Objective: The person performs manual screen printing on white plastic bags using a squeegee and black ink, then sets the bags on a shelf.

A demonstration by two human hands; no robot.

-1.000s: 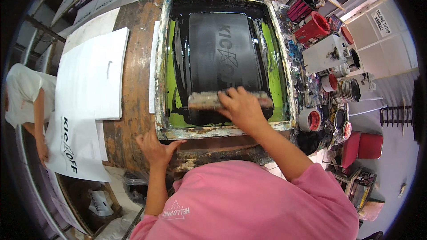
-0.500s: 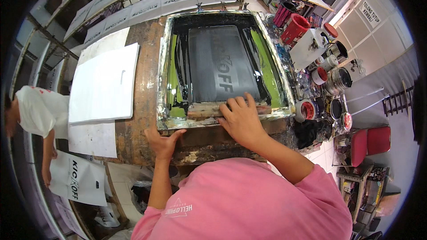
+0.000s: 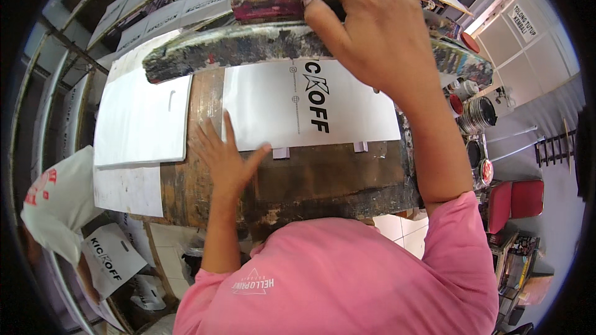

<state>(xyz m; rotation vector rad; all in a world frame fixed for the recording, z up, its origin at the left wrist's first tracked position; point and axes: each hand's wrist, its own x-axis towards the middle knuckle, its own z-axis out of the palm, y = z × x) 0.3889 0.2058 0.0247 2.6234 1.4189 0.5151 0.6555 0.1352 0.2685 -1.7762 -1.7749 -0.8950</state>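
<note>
My right hand (image 3: 379, 34) grips the near edge of a paint-crusted screen printing frame (image 3: 230, 49), tilted up off the table. A wooden squeegee (image 3: 270, 7) with a reddish stain rests along the frame's raised edge, by my right fingertips; whether they hold it too is unclear. Beneath lies a white bag (image 3: 254, 105) with fresh black lettering, its far part hidden by the frame. My left hand (image 3: 223, 161) is open, fingers spread, on the table by the bag's lower left corner. A stack of white bags (image 3: 139, 124) with a handle slot lies to its left.
Two small pale tabs (image 3: 281, 152) sit at the bag's near edge on the stained wooden table (image 3: 323, 180). Ink tubs and cans (image 3: 478, 113) line the right side. At the left, another person (image 3: 59, 205) stands beside printed bags (image 3: 113, 259). Racks (image 3: 59, 37) hold more bags.
The screen frame has swung up from flat on the table, lifted by my right hand, uncovering the printed bag. My left hand has moved from the frame's near edge to beside the bag.
</note>
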